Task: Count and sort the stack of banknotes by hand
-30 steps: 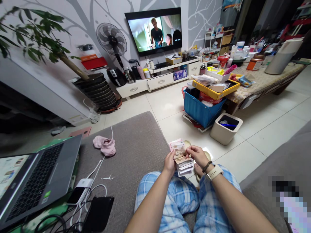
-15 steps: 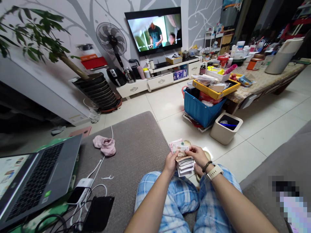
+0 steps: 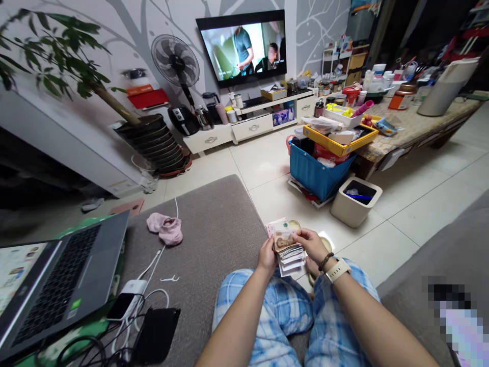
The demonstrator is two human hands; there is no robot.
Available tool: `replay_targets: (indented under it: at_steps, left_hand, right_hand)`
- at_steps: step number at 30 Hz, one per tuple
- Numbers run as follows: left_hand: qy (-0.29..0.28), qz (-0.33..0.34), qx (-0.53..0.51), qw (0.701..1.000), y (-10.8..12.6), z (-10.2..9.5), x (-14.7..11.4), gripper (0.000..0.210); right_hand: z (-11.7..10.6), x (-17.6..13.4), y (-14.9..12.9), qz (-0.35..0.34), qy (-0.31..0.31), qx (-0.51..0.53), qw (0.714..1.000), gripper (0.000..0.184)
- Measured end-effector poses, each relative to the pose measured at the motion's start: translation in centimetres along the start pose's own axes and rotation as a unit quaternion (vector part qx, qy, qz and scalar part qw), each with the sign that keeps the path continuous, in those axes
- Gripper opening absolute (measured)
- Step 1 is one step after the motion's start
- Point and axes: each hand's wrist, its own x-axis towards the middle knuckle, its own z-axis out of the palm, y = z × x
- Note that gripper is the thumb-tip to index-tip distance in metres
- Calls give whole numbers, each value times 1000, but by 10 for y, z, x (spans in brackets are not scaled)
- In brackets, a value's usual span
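Observation:
A thick, fanned stack of banknotes [image 3: 292, 257] is held above my lap. My left hand [image 3: 267, 255] grips its left side, thumb on top. At the upper right edge my right hand [image 3: 311, 244] pinches the notes between thumb and fingers. A brown banknote [image 3: 284, 242] lies uppermost, with paler pinkish notes [image 3: 277, 226] sticking out beyond it at the far end. The near ends of the notes splay out in layers. The fingers under the stack are hidden.
Left on the grey sofa [image 3: 214, 229] are a laptop [image 3: 64, 275], pink socks [image 3: 166, 228], a power strip [image 3: 133, 293], cables and a black pouch [image 3: 156, 336]. Ahead on the floor stand a beige bin [image 3: 355, 204] and a loaded blue box [image 3: 319, 171] beside a cluttered table [image 3: 405, 122].
The brown banknote now shows more fully on top, where a pinkish note partly covered it before. My hands have barely shifted. The television picture differs.

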Motion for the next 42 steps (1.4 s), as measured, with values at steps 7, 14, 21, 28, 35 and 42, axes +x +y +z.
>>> replay_targets:
  at_steps: [7, 14, 21, 28, 35, 42]
  left_hand:
    - [-1, 4, 16, 1000, 1, 0, 0, 41]
    - [4, 4, 19, 1000, 3, 3, -3, 41]
    - [10, 4, 8, 1000, 1, 4, -1, 42]
    - [6, -8, 10, 1000, 0, 0, -1, 46]
    - [0, -8, 10, 1000, 1, 0, -1, 48]
    - [-11, -15, 22, 1000, 6, 5, -6, 52]
  right_hand:
    - [1, 0, -1, 1, 1, -2, 1000, 44]
    - [2, -1, -2, 5, 0, -5, 1000, 44]
    - [2, -2, -6, 2, 3, -4, 1000, 44]
    - [1, -3, -4, 19, -12, 6, 1000, 47]
    - [0, -1, 0, 27, -1, 3, 1000, 43]
    - [-3, 1, 4, 26, 40, -20, 999, 46]
